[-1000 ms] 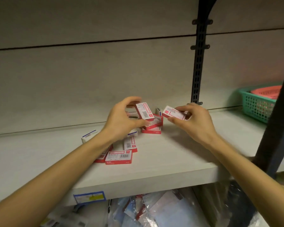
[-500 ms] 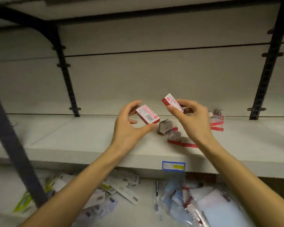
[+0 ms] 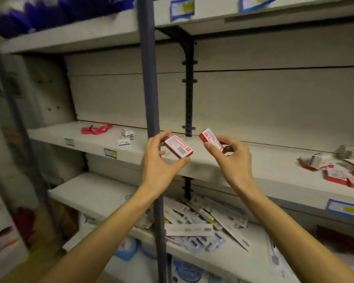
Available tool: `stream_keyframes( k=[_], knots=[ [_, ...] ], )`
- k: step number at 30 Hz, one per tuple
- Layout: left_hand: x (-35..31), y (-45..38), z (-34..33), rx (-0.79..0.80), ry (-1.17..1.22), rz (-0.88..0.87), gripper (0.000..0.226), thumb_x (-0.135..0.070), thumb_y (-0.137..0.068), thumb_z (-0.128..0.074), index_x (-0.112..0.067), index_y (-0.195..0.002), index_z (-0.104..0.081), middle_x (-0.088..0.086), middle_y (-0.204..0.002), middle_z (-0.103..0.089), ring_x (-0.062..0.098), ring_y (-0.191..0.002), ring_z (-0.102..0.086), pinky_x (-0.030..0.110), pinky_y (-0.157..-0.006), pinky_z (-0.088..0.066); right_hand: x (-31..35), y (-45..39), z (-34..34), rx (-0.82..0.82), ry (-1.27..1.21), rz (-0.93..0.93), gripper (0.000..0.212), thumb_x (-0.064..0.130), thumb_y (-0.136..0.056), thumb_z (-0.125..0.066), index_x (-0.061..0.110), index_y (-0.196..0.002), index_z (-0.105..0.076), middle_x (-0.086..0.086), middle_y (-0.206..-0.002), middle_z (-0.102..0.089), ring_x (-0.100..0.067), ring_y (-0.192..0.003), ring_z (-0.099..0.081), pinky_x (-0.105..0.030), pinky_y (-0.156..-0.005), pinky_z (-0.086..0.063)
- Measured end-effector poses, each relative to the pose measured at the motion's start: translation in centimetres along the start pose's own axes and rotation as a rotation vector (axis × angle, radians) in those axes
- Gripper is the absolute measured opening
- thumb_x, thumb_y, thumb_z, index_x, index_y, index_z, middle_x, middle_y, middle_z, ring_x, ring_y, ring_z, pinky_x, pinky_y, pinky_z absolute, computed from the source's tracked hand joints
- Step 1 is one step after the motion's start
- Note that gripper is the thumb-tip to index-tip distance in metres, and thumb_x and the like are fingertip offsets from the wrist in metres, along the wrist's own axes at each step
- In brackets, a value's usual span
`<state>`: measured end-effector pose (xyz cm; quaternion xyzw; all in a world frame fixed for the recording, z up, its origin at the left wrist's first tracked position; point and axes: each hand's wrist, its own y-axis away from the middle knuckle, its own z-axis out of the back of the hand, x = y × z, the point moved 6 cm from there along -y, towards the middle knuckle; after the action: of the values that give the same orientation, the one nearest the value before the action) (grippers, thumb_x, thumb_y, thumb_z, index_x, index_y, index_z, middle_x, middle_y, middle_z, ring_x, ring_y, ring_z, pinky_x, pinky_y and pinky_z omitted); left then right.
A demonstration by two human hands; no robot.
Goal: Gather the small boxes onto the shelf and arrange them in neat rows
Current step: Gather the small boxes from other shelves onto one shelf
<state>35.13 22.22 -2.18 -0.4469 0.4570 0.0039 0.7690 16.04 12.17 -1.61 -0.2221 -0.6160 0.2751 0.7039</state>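
Observation:
My left hand (image 3: 158, 160) pinches a small red-and-white box (image 3: 178, 147) between thumb and fingers, held in the air in front of the pale shelf (image 3: 243, 170). My right hand (image 3: 232, 158) grips a second red-and-white box (image 3: 210, 138) just to the right, tilted on edge. A loose heap of the same small boxes (image 3: 335, 170) lies at the far right of that shelf. Two small white boxes (image 3: 125, 137) sit on the shelf section to the left.
A dark upright post (image 3: 151, 99) stands in front of my left wrist. A black slotted bracket (image 3: 189, 88) runs up the back wall. A red strap (image 3: 95, 128) lies far left. Flat packets (image 3: 202, 221) fill the shelf below. Price labels (image 3: 344, 209) line the shelf edges.
The view has swung left and pulled back, so the heap of boxes now sits at far right. Both hands still hold their boxes, carried leftward along the shelf.

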Motion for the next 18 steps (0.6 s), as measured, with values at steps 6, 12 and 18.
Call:
stream_keyframes(
  k=[6,12,18],
  knots=[
    [5.8,0.1,10.8,-0.106,-0.106,0.075,0.079,-0.025,-0.069,-0.092,-0.035,-0.135,-0.05,-0.015,-0.133,-0.053,0.0,-0.12,-0.052,0.014,-0.096,-0.046,2.2,2.1,-11.8,0.148,-0.095,0.011,0.041,0.048,-0.083,-0.074,0.029,-0.119,-0.068,0.014,-0.11,-0.066,-0.001,-0.096,-0.061,-0.018,-0.074,-0.055],
    [11.4,-2.0,20.4,-0.216,-0.28,0.105,0.077,-0.029,-0.068,-0.092,-0.036,-0.133,-0.05,-0.013,-0.13,-0.053,0.003,-0.118,-0.054,0.027,-0.098,-0.05,4.4,3.5,-23.9,0.304,-0.202,0.033,0.04,0.044,-0.084,-0.075,0.028,-0.12,-0.067,0.014,-0.111,-0.065,-0.001,-0.097,-0.061,-0.015,-0.075,-0.052],
    [17.0,-7.5,25.2,-0.229,-0.328,0.135,0.076,-0.029,-0.07,-0.091,-0.036,-0.132,-0.048,-0.013,-0.131,-0.054,0.002,-0.116,-0.055,0.022,-0.096,-0.049,4.7,-1.2,-33.5,0.344,-0.182,0.045,0.031,0.04,-0.086,-0.074,0.026,-0.113,-0.071,0.014,-0.102,-0.068,-0.001,-0.08,-0.061,-0.021,-0.067,-0.052]
  ],
)
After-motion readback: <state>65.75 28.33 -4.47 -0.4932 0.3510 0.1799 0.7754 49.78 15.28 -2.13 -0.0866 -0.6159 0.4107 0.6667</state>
